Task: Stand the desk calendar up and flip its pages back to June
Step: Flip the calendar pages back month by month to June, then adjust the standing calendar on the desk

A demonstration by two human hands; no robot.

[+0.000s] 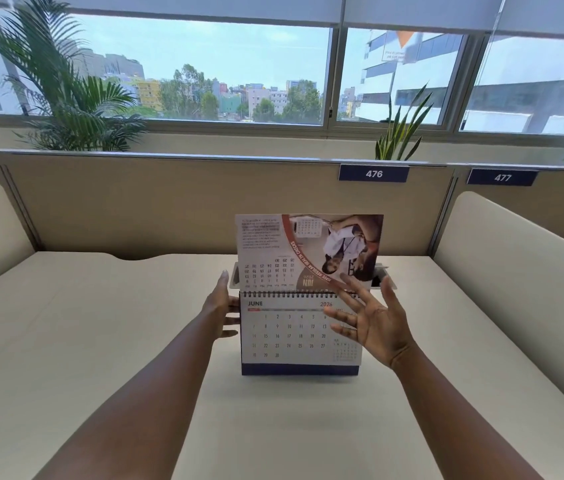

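The desk calendar (299, 336) stands upright on its blue base near the middle of the desk (100, 323), a little toward the far side, with the wire spiral (294, 294) along its top edge. The face toward the camera reads JUNE 2026. 1 page (308, 251) stands straight up above the spiral, caught mid-flip, its print upside down and showing a photo side with a small month grid.

The left hand (220, 306) rests against the calendar's left edge, fingers loosely extended and touching the card, steadying rather than clamping. The right hand (374, 323) hovers in front of the right part of the June sheet, fingers spread wide and holding nothing; whether a fingertip touches the raised page I cannot tell.

By its look the calendar is light: thin card sheets on a folded cardboard stand, stiff enough to hold its tent shape but easy to tip or slide on the smooth desk. The pages are glossy and likely slippery, and they can tear at the punched holes if pulled sideways. The sound hold seems to be the stand's side edge, as the left hand has it, with each page lifted by its free edge and rolled over the spiral.

Behind the calendar sits a recessed cable box (382, 277), then the beige partition (169, 202) with labels 476 (374, 173) and 477 (502, 177), and potted plants at the window.
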